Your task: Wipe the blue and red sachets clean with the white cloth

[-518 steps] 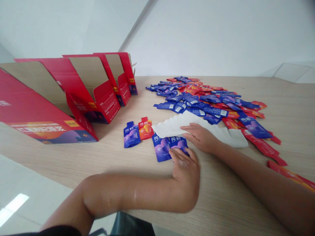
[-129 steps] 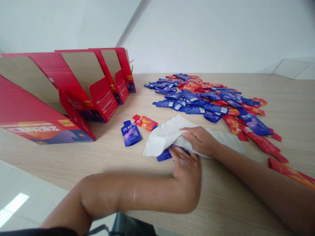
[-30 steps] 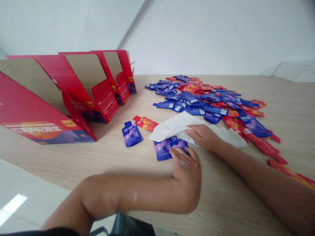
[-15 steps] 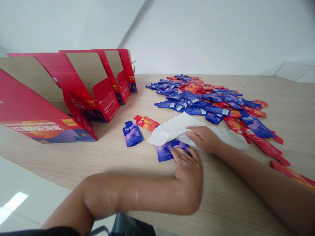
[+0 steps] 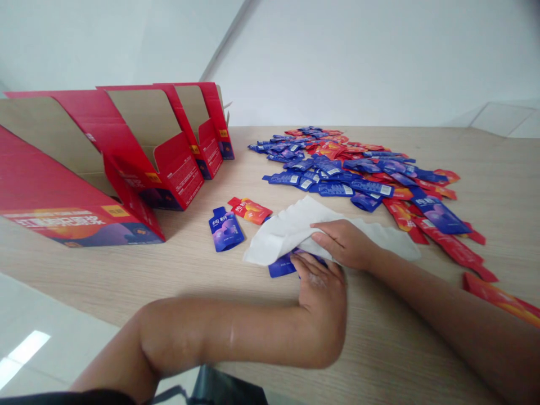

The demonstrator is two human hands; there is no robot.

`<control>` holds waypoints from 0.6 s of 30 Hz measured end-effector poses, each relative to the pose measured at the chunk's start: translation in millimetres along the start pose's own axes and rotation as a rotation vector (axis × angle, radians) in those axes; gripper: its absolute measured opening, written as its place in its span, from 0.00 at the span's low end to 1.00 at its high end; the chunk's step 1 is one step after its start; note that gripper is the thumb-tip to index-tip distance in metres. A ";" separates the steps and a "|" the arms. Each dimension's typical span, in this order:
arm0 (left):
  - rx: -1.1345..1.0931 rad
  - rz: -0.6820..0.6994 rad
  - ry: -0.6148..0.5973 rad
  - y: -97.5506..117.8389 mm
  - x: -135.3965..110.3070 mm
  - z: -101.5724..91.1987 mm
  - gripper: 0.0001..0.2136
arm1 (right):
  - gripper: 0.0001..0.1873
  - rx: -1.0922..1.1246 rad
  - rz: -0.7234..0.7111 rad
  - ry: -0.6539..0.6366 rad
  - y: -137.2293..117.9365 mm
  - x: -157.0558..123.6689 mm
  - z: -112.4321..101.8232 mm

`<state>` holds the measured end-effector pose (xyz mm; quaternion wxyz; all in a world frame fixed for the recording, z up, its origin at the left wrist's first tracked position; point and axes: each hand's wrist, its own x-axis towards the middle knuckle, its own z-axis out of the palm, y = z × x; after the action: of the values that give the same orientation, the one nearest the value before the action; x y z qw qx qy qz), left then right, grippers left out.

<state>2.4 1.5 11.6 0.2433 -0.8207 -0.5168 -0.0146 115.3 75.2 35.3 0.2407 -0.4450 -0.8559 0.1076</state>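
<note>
My left hand lies over a purple-blue pouch on the table, its fingers stretched out and resting on it. A white cloth is spread across the upper part of that pouch. My right hand is closed on this cloth, pressing it down just above the left fingers; part of the cloth trails out to the right behind the wrist. Left of the cloth lie another purple-blue pouch and a red-orange pouch, both flat.
Open red cardboard boxes stand in a row at the left. A large heap of blue and red pouches spreads over the back and right of the wooden table. A red pouch lies near the right edge. A white wall rises behind.
My right hand has slid slightly left and toward me with the cloth, which now covers more of the pouch under my left hand. The left hand has stayed almost in place.
</note>
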 end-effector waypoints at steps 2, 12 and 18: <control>0.005 0.002 0.003 0.4 -0.9 1.3 0.16 | 0.20 -0.027 0.036 0.021 10.1 1.8 -1.6; 0.023 0.017 -0.036 -0.3 0.8 0.3 0.17 | 0.22 0.025 0.039 0.085 2.5 -2.7 -16.7; 0.012 -0.004 -0.014 -1.2 1.0 -1.3 0.15 | 0.21 0.018 -0.019 -0.040 -7.4 0.7 -2.2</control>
<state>2.1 2.2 13.5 0.2444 -0.8182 -0.5203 -0.0064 110.8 71.3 40.3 0.2285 -0.4325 -0.8637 0.1217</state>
